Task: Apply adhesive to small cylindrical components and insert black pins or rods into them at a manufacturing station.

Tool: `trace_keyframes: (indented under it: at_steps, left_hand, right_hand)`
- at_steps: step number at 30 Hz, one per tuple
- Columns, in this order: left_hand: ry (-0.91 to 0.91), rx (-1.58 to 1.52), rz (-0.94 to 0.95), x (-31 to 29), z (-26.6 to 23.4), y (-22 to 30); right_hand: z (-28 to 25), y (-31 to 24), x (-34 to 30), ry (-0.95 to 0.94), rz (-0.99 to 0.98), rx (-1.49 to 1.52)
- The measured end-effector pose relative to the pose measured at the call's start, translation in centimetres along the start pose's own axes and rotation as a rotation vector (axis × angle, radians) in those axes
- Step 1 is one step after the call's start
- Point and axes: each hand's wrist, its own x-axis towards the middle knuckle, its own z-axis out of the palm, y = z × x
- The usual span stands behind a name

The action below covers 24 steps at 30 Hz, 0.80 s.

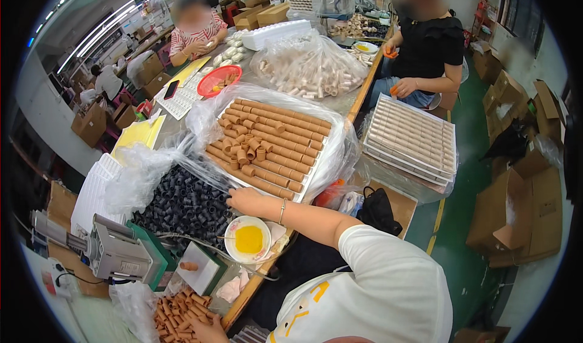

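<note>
Right hand [243,200], fingers together, touched black caps [182,204] (too many to count) at centre; left hand [203,329], grip unclear, lay on jumbled brown tubes [179,315].

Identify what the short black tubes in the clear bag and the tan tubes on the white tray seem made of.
Short black tubes: probably moulded plastic, matte, uniformly dark. Tan tubes: matte and evenly coloured, possibly wood-like or plastic; unclear. White tray: thin formed plastic, apparently.

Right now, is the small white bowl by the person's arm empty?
No: the small white bowl holds a pool of yellow liquid, and it sits on the table edge just below the right hand.
</note>
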Motion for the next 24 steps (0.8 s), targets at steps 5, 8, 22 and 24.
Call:
trace_keyframes:
  at_steps: [5,8,22,24]
  left_hand:
    - [0.199,0.175,0.223,1.3,3.2,-0.1]
    - [0.105,0.062,0.015,2.1,4.2,0.1]
    - [-0.014,-1.234,0.260,1.2,6.2,-0.8]
    - [-0.032,-1.261,0.396,1.4,7.0,2.6]
  right_hand:
    - [-0.3,0.2,0.9,0.077,0.005,0.059]
    - [1.1,0.8,2.3,0.047,0.012,0.028]
    - [-3.7,-1.5,-6.7,0.231,0.482,1.339]
    - [-3.2,-1.3,-8.2,0.335,0.308,1.321]
